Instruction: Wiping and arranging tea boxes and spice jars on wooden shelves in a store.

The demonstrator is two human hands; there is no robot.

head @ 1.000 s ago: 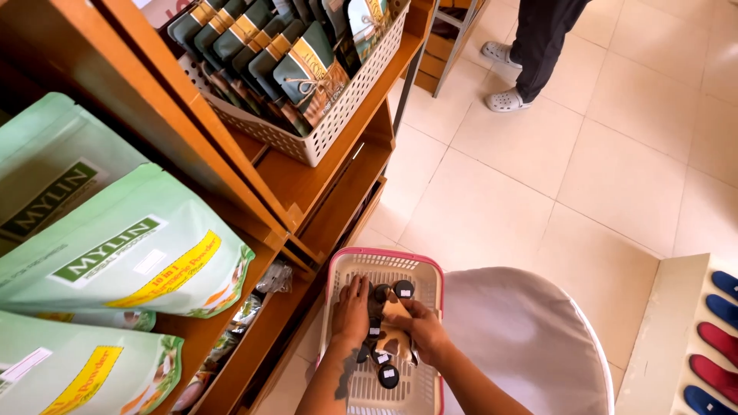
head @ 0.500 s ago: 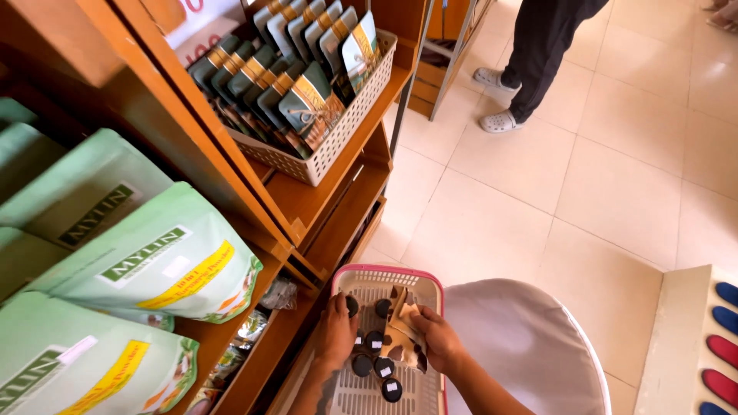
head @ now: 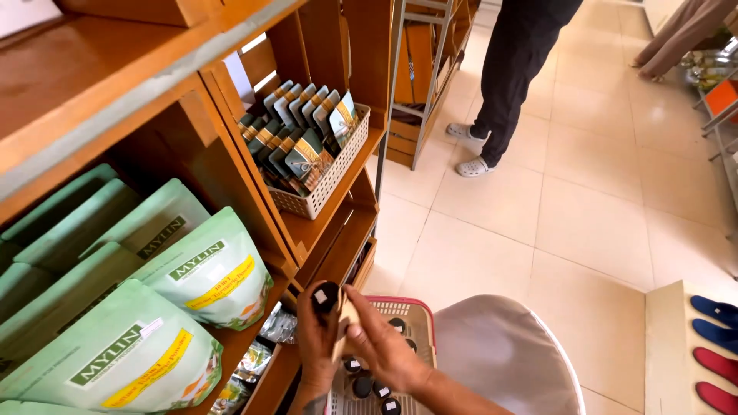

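Where the wooden shelf unit [head: 154, 92] fills the left of the view, four large pale green pouches [head: 138, 346] are clearly seen standing on a lower shelf, with more partly hidden behind them. Right of these, on a higher shelf, a white wicker basket [head: 327, 180] holds about nine dark sachets [head: 307, 150] in upright rows; the exact count cannot be told.

Below the basket, at the shelf front, the left hand [head: 317, 338] is closed around a small dark round jar [head: 326, 296] with a white square label on its lid, held just above the near rim of a pink plastic basket [head: 419, 307]. The right hand [head: 380, 350] touches the left, its fingers curled and pinching a tan packet [head: 344, 327] between the two hands. Both hands sit over the left part of the pink basket. Inside it, about five more dark round jars [head: 361, 386] lie below and beside the hands.

Right of the pink basket, touching its side, is a grey rounded seat [head: 500, 361]. Further right, cream floor tiles [head: 584, 223] give open room up to another person's dark trouser legs [head: 523, 69] and grey clogs [head: 473, 167] at the top centre. At the right edge, a pale board [head: 665, 346] carries two blue and two red insoles [head: 715, 338], cut off by the frame.
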